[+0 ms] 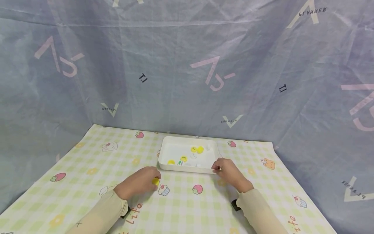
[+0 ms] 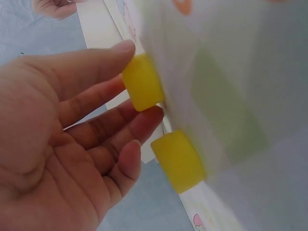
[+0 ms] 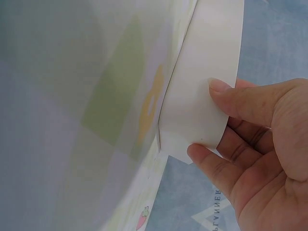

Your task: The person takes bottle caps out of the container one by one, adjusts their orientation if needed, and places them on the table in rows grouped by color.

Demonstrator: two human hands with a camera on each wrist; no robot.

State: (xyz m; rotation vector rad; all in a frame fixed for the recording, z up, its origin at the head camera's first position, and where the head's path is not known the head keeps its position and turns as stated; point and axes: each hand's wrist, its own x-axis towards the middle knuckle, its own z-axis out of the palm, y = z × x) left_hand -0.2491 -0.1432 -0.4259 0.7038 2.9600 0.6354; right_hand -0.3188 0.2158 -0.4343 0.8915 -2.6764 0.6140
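Observation:
A white tray (image 1: 187, 169) sits at the middle of the checked tablecloth and holds several small yellow and white caps (image 1: 196, 149). My right hand (image 1: 219, 168) grips the tray's near right corner; in the right wrist view its thumb lies on the outer wall of the tray (image 3: 207, 57) and its fingers curl under the right hand (image 3: 208, 119). Just left of the tray's front, my left hand (image 1: 152, 179) pinches a yellow cap (image 1: 155, 181) against the cloth. In the left wrist view the left hand (image 2: 137, 79) holds that cap (image 2: 144, 94) between fingertips, with a second yellow cap (image 2: 178, 161) lying beside it.
The tablecloth (image 1: 87, 169) is green and yellow checked with strawberry, cupcake and rabbit prints. A blue-grey printed backdrop (image 1: 187, 65) hangs close behind the tray and wraps round both sides. Both sleeves are beige.

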